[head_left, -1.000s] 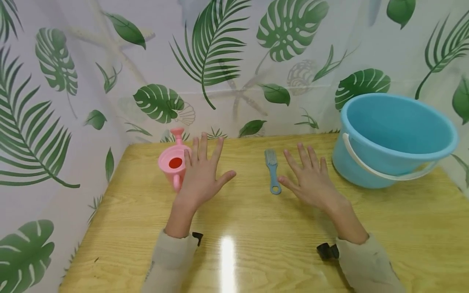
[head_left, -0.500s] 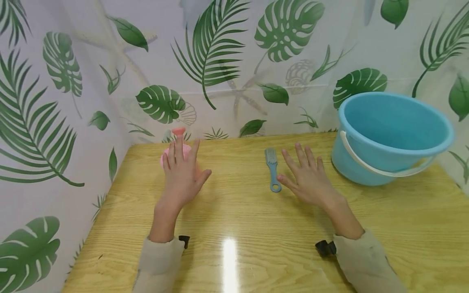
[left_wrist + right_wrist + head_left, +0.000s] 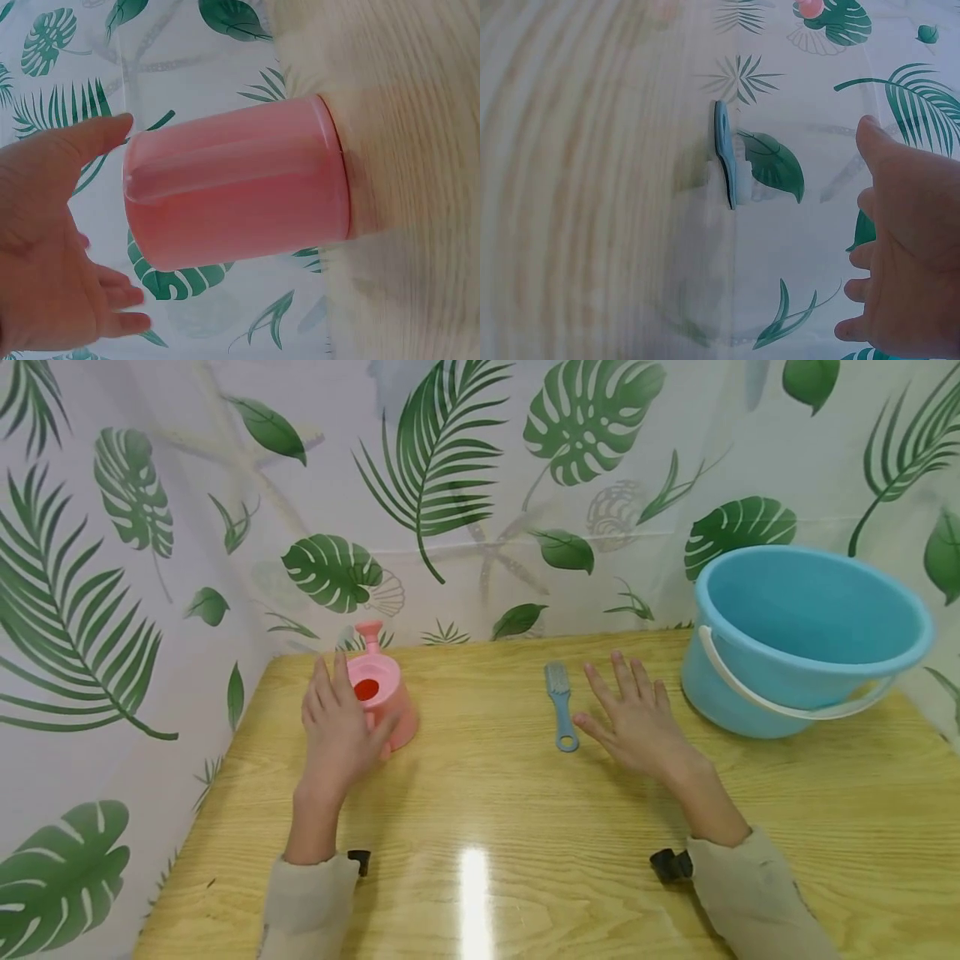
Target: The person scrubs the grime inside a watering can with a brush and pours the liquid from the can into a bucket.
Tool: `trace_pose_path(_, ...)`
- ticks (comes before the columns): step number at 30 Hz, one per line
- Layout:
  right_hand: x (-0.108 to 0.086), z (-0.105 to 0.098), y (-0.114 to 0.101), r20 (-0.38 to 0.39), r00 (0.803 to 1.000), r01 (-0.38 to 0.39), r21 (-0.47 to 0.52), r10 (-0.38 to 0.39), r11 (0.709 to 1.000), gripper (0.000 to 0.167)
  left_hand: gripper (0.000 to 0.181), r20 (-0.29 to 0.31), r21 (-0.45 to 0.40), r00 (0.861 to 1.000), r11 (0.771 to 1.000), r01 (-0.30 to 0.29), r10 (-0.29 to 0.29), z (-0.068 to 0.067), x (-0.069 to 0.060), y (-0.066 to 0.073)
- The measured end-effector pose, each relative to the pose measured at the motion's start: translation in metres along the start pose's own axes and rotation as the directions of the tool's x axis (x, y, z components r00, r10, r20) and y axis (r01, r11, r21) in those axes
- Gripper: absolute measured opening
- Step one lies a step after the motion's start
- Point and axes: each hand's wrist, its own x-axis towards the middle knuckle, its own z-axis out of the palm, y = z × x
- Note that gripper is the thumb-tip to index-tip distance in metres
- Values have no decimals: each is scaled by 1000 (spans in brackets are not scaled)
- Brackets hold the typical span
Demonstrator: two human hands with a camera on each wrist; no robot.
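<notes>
A pink toy watering can (image 3: 401,714) stands upright at the back left of the table. My left hand (image 3: 333,735) is at its near left side, fingers extended and thumb spread, hiding part of the can's handle. In the left wrist view, the hand lies behind the can (image 3: 240,187); whether the thumb touches its rim, I cannot tell. To the right lies a small blue brush (image 3: 561,706) with pale bristles facing up and a ringed handle end. My right hand (image 3: 637,727), fingers spread, is just right of this brush (image 3: 724,150) and holds nothing.
A large light-blue bucket (image 3: 712,702) with a white handle (image 3: 750,700) stands at the back right, beyond my right hand. A leaf-patterned sheet (image 3: 465,593) rises behind and left of the wooden table (image 3: 570,860). Light glares off the tabletop.
My left hand has moved left, from over the can's right part across it to its left side, and has turned somewhat. The right hand and the brush have stayed put.
</notes>
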Motion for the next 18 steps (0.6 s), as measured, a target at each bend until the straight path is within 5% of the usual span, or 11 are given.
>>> trace_pose_path(3, 0, -1, 0, -2, 1000, 1, 5, -1, 1000, 77, 109, 33, -28, 994, 994, 103, -103, -2, -2, -3)
trace_pose_path(8, -1, -1, 1, 4, 1000, 1, 13, -1, 1000, 77, 111, 131, -49, 964, 969, 240, -232, -5, -4, -7)
trace_pose_path(18, -1, -1, 2, -4, 1000, -2, 19, 2, 1000, 77, 100, 220, -72, 944, 961, 268, -247, -8, -4, -12)
